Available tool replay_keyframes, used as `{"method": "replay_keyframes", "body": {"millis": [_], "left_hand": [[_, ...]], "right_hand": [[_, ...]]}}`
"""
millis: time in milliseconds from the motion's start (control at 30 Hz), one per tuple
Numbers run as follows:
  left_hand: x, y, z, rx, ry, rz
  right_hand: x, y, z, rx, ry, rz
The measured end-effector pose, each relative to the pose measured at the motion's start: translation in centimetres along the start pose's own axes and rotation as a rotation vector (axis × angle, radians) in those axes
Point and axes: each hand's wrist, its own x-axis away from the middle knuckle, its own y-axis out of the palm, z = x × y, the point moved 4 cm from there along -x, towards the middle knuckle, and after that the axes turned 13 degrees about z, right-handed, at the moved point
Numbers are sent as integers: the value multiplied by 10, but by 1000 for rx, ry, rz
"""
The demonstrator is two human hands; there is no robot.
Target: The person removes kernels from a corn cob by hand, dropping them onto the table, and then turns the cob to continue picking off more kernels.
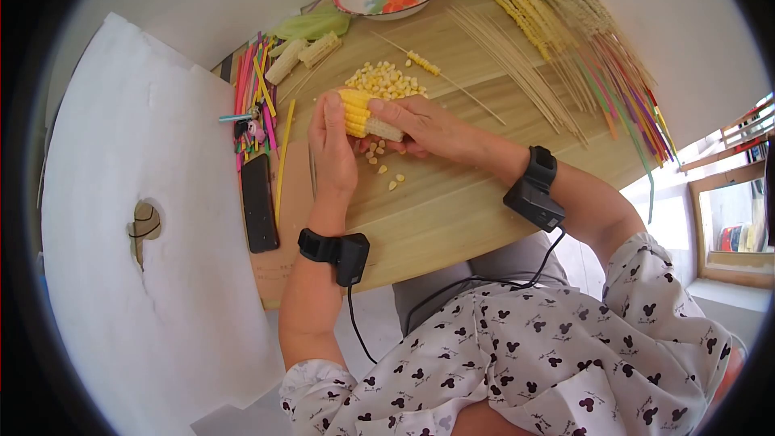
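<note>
Between my two hands is a partly stripped corn cob (355, 115), yellow kernels on its left part and bare pale core at the right end. My left hand (329, 133) wraps its left end. The fingers of my right hand (420, 125) close on the bare end, the thumb pressing on top. Just beyond lies a heap of loose kernels (383, 81), and a few more kernels (383, 169) are scattered below the cob. Behind the heap rests a thin skewer with kernels threaded on it (423, 63).
Bare skewers (517, 64) and a bundle of corn-loaded skewers (557, 16) lie at the right. A red-rimmed enamel bowl (343, 2) stands at the back. Stripped cobs (320, 49), green husk (311, 27), colourful straws (270, 81) and a black phone (258, 203) are on the left.
</note>
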Motion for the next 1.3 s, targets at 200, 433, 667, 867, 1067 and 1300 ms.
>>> {"method": "replay_keyframes", "body": {"millis": [200,433,667,867,1067,1300], "left_hand": [[2,3,5,47,-53,27],[-1,2,4,181,-103,-32],[-1,-1,5,62,-63,34],[-3,-5,2,-15,-36,85],[-1,-3,5,-39,-24,94],[1,1,8,-97,-14,107]], "right_hand": [[0,0,-1,-36,-15,-36],[-1,-2,0,-174,106,-69],[-4,-9,2,-69,49,96],[-9,-18,-1,144,-288,324],[-3,-18,-13,404,-563,439],[-3,-18,-16,343,-519,436]]}}
